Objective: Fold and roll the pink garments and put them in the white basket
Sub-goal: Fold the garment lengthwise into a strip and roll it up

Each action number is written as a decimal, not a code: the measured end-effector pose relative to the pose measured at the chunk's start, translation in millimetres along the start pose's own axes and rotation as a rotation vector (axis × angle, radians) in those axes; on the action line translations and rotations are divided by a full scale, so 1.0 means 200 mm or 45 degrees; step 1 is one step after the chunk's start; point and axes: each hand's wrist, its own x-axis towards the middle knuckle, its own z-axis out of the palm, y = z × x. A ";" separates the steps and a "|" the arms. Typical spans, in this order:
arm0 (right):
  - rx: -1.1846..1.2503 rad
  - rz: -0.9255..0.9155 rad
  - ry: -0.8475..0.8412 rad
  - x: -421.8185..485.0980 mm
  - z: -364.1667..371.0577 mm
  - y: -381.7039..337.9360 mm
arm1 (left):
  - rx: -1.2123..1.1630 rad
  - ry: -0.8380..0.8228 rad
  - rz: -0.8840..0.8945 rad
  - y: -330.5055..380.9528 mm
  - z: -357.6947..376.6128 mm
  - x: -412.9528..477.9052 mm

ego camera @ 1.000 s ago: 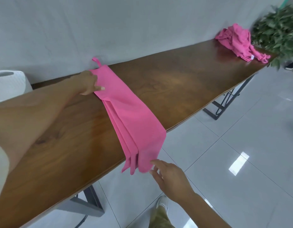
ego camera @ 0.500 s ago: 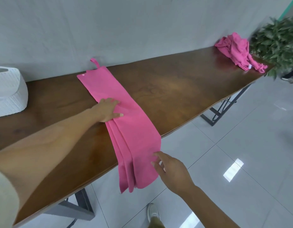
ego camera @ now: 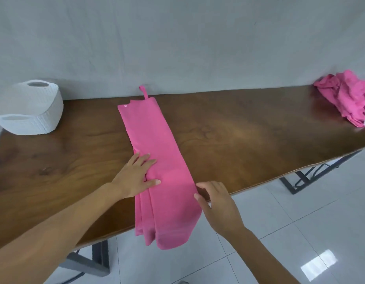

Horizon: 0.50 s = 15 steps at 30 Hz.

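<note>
Folded pink garment (ego camera: 157, 152) lies as a long strip across the desk (ego camera: 249, 140), with its near end hanging over the front edge. Left hand (ego camera: 136, 175) presses flat on its left side, fingers straight. Right hand (ego camera: 216, 201) touches its right edge, fingers loosely bent; a pinch cannot be confirmed. White basket (ego camera: 32, 111) stands far left and the crumpled pink garment (ego camera: 347, 95) far right.

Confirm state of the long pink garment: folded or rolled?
Folded, not rolled: pink garment lies flat in layers, near end overhanging the table.

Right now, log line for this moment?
left hand pressing garment | right hand at its edge | not rolled | basket at left
</note>
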 end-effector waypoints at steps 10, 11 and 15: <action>0.011 -0.330 -0.199 0.28 0.05 0.14 | -0.049 0.071 -0.107 0.15 0.12 -0.23; 0.021 -0.360 -0.220 0.30 0.06 0.15 | -0.059 0.068 -0.122 0.17 0.12 -0.24; 0.046 -0.467 -0.241 0.37 0.10 0.17 | -0.159 0.057 -0.157 0.19 0.11 -0.26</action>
